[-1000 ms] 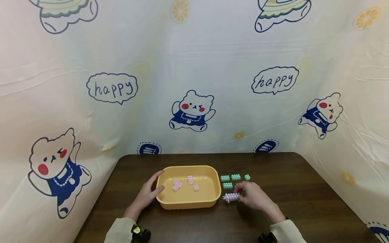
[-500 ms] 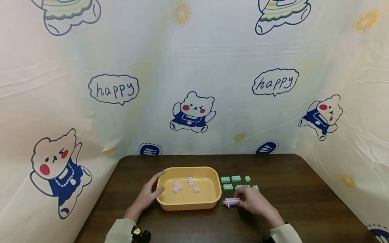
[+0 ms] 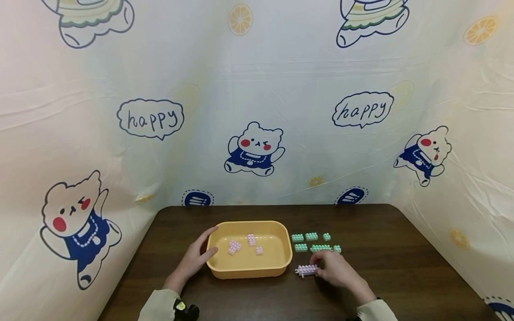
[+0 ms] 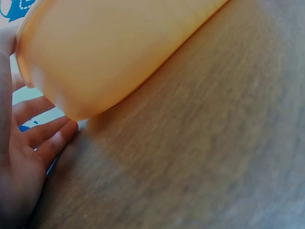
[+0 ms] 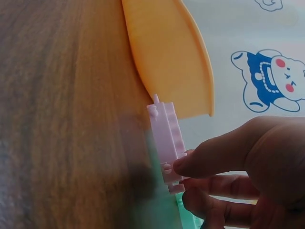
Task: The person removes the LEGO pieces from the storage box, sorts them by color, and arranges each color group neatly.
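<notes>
My left hand (image 3: pixel 195 256) holds the left end of a yellow plastic tub (image 3: pixel 249 271), thumb over the rim and fingers along the outside. In the left wrist view, those fingers reach round the corner of the tub (image 4: pixel 105 52). Inside the tub lie several pink building bricks (image 3: pixel 251 240). Right of it, my right hand (image 3: pixel 335 269) pinches one end of a long lavender building brick (image 3: pixel 306 270) with small side pegs. The right wrist view shows thumb and fingers on the near end of this brick (image 5: pixel 165 133), its far end free.
Several green building bricks (image 3: pixel 311 236) lie in two rows on the dark wooden table (image 3: pixel 249 298), right of the tub and beyond my right hand. A curtain (image 3: pixel 257 71) printed with bears hangs behind and at both sides of the table.
My right hand has drawn the lavender brick a little toward the near table edge, uncovering green bricks behind it. My left hand stays on the tub. The head view has tilted slightly.
</notes>
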The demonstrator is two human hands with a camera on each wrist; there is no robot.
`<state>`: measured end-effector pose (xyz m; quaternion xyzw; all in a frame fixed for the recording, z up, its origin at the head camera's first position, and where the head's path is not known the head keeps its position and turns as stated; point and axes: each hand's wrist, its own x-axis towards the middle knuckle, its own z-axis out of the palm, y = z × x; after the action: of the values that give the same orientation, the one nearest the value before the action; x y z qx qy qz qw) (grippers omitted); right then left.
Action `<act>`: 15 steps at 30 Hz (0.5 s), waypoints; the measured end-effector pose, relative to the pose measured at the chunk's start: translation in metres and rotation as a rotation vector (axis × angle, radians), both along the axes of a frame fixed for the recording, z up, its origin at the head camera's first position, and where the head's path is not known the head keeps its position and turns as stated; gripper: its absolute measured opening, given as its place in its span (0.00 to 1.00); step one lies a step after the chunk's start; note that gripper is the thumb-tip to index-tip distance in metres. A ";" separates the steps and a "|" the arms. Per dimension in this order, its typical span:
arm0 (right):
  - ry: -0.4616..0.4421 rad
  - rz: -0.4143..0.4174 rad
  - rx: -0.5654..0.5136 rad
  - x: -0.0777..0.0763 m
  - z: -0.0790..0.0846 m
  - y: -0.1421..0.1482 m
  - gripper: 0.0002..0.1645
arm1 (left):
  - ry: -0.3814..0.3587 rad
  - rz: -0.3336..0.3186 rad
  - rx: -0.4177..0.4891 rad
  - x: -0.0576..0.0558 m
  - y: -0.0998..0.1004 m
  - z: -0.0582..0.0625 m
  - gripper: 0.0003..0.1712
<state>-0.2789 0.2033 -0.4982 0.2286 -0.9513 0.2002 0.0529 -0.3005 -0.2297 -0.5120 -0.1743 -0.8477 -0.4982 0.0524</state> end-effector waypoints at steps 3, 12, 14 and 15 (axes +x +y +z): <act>-0.006 -0.009 0.005 0.000 -0.003 0.001 0.11 | -0.003 0.001 0.004 0.000 0.000 -0.001 0.36; -0.021 -0.033 0.003 0.002 -0.005 0.000 0.11 | 0.011 0.010 -0.019 -0.001 -0.001 -0.001 0.35; -0.022 -0.037 0.002 0.003 -0.005 0.000 0.12 | 0.012 0.008 -0.018 -0.001 -0.001 -0.001 0.35; -0.024 -0.038 0.000 0.003 -0.005 0.000 0.12 | 0.013 0.008 -0.017 -0.001 -0.001 -0.001 0.35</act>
<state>-0.2760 0.2033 -0.5037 0.2080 -0.9560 0.2020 0.0455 -0.3012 -0.2306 -0.5132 -0.1748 -0.8522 -0.4898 0.0583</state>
